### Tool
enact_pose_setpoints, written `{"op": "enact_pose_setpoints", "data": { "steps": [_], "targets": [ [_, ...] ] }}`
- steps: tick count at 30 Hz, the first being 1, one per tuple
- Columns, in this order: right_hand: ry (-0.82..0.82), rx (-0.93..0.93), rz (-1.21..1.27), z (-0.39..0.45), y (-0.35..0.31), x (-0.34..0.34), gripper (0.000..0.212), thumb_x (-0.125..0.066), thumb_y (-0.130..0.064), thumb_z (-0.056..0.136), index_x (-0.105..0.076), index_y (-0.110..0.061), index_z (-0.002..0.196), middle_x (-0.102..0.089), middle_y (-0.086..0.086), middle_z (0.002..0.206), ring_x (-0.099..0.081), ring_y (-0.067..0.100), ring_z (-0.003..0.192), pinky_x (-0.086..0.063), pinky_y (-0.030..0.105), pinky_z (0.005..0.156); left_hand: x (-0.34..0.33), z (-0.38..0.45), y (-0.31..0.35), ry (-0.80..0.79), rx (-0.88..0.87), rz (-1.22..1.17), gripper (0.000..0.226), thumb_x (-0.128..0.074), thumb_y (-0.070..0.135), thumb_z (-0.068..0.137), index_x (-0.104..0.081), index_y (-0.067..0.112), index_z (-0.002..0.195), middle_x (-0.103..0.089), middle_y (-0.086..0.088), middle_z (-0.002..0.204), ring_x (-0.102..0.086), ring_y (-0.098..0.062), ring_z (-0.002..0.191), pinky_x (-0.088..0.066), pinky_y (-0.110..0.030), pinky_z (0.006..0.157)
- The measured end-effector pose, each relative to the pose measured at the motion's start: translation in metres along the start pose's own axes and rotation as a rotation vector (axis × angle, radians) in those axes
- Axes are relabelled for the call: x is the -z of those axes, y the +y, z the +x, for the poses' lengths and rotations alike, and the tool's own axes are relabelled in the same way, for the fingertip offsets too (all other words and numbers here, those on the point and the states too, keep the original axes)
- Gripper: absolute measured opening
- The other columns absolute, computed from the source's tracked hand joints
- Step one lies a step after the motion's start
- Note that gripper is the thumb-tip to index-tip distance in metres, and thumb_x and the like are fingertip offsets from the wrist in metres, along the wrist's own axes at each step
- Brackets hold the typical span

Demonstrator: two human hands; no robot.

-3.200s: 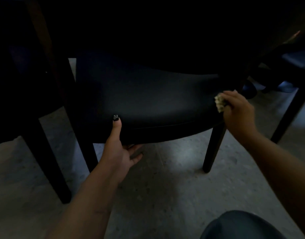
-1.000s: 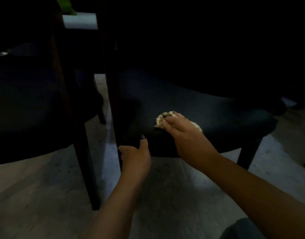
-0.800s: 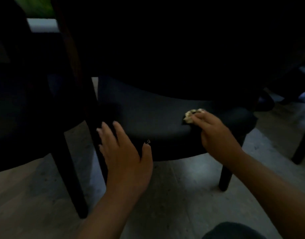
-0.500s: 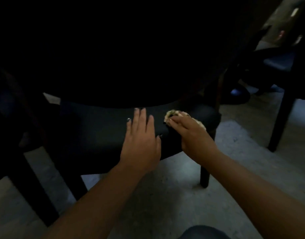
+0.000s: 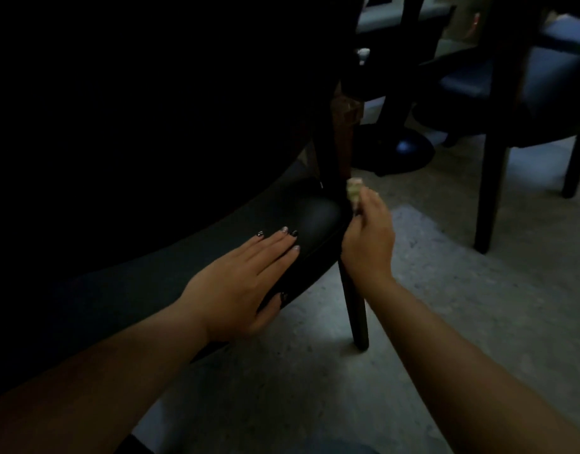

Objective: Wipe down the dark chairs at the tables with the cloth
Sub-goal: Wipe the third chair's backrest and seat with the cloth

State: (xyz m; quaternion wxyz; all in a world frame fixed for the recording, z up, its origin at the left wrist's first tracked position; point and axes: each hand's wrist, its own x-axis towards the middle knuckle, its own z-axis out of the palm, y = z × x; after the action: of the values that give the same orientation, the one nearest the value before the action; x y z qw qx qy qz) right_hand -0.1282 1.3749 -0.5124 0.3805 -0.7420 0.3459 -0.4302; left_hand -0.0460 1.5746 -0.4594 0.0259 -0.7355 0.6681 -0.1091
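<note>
A dark padded chair [image 5: 314, 214] stands in front of me, most of it lost in shadow under a table. My left hand [image 5: 246, 276] lies flat on the seat's front right corner, fingers straight, thumb hooked under the edge. My right hand [image 5: 367, 237] grips a small crumpled pale cloth [image 5: 354, 191] and holds it against the chair's right side, where the brown upright [image 5: 342, 139] meets the seat, above the front leg [image 5: 355, 309].
A second dark chair [image 5: 524, 90] stands at the right on the grey speckled floor [image 5: 462, 290]. A round black table base [image 5: 400, 152] sits behind the first chair. The upper left is black shadow.
My right hand has carried the cloth off the seat top to the chair's right side post. My left hand stays flat on the seat. The view has swung to the right.
</note>
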Motion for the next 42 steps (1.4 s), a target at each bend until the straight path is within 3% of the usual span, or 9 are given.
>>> {"op": "enact_pose_setpoints", "data": {
  "steps": [3,9,12,17,22,29,34,37,42],
  "targets": [
    [0.034,-0.436,0.291,0.05,0.01,-0.003,0.04,-0.039,-0.011,0.099,-0.048,-0.013,0.137,-0.055,0.006,0.133,-0.052,0.016,0.121,-0.041,0.028,0.103,-0.005,0.001,-0.002,0.023,0.0,-0.049,0.066,-0.056,0.035,0.084,-0.046,0.007,0.142,-0.042,-0.012,0.149,-0.035,-0.022,0.141,-0.02,-0.041,0.115],
    [-0.426,-0.562,0.482,0.115,-0.014,-0.023,0.031,-0.047,-0.02,0.095,-0.068,-0.014,0.073,-0.063,-0.002,0.057,-0.059,0.014,0.055,-0.044,0.021,0.05,-0.008,0.004,-0.006,0.051,0.007,-0.113,0.063,-0.049,0.036,0.083,-0.051,0.006,0.139,-0.046,-0.011,0.146,-0.041,-0.022,0.138,-0.032,-0.039,0.113],
    [-0.449,-0.362,0.567,0.144,-0.053,-0.021,0.042,-0.049,-0.016,0.091,-0.071,-0.018,0.055,-0.063,-0.001,0.055,-0.06,0.023,0.059,-0.045,0.03,0.062,-0.01,0.004,-0.007,0.054,0.019,-0.103,0.063,-0.049,0.037,0.083,-0.052,0.008,0.139,-0.046,-0.009,0.147,-0.041,-0.021,0.137,-0.033,-0.038,0.112],
    [-0.177,-0.109,0.612,0.128,-0.065,-0.023,0.029,-0.043,-0.009,0.098,-0.064,-0.011,0.117,-0.07,0.008,0.097,-0.065,0.008,0.086,-0.052,0.017,0.074,-0.009,0.004,-0.008,0.067,0.018,-0.101,0.062,-0.051,0.036,0.082,-0.054,0.009,0.137,-0.048,-0.007,0.146,-0.043,-0.019,0.136,-0.033,-0.037,0.112],
    [-0.029,0.232,0.059,0.043,-0.019,-0.013,0.041,-0.048,0.004,0.094,-0.048,0.002,0.135,-0.051,0.016,0.138,-0.043,0.021,0.133,-0.028,0.011,0.108,-0.011,0.004,-0.01,0.078,0.008,-0.116,0.062,-0.053,0.035,0.081,-0.055,0.008,0.136,-0.048,-0.009,0.146,-0.043,-0.021,0.137,-0.039,-0.041,0.11],
    [-0.221,1.451,-1.115,0.11,-0.048,-0.017,0.034,-0.047,-0.015,0.09,-0.067,-0.012,0.117,-0.064,0.01,0.123,-0.054,0.029,0.124,-0.037,0.042,0.107,-0.013,0.003,-0.011,0.069,0.029,-0.13,0.061,-0.051,0.036,0.083,-0.053,0.01,0.139,-0.047,-0.008,0.147,-0.043,-0.021,0.137,-0.038,-0.04,0.111],
    [-0.51,1.223,-1.508,0.111,-0.069,-0.028,0.025,-0.047,-0.019,0.094,-0.065,-0.015,0.111,-0.063,0.006,0.116,-0.054,0.028,0.119,-0.032,0.045,0.11,-0.011,0.006,-0.011,0.081,0.036,-0.143,0.06,-0.05,0.035,0.084,-0.052,0.009,0.138,-0.047,-0.008,0.147,-0.044,-0.02,0.136,-0.035,-0.036,0.112],
    [-0.731,0.889,-1.114,0.092,-0.058,-0.033,0.025,-0.046,-0.012,0.094,-0.061,-0.01,0.115,-0.057,0.012,0.119,-0.051,0.028,0.115,-0.032,0.041,0.107,-0.009,0.003,-0.009,0.086,0.084,-0.14,0.061,-0.049,0.036,0.084,-0.052,0.007,0.138,-0.048,-0.01,0.146,-0.045,-0.021,0.134,-0.036,-0.035,0.112],
    [-0.481,0.293,-0.417,0.054,-0.055,-0.031,0.046,-0.043,-0.003,0.095,-0.048,-0.017,0.138,-0.05,0.011,0.138,-0.051,0.028,0.122,-0.042,0.038,0.104,-0.002,-0.001,-0.004,0.141,0.259,-0.113,0.066,-0.046,0.039,0.081,-0.052,0.002,0.135,-0.051,-0.015,0.14,-0.052,-0.028,0.125,-0.039,-0.037,0.102]
  ]
}}
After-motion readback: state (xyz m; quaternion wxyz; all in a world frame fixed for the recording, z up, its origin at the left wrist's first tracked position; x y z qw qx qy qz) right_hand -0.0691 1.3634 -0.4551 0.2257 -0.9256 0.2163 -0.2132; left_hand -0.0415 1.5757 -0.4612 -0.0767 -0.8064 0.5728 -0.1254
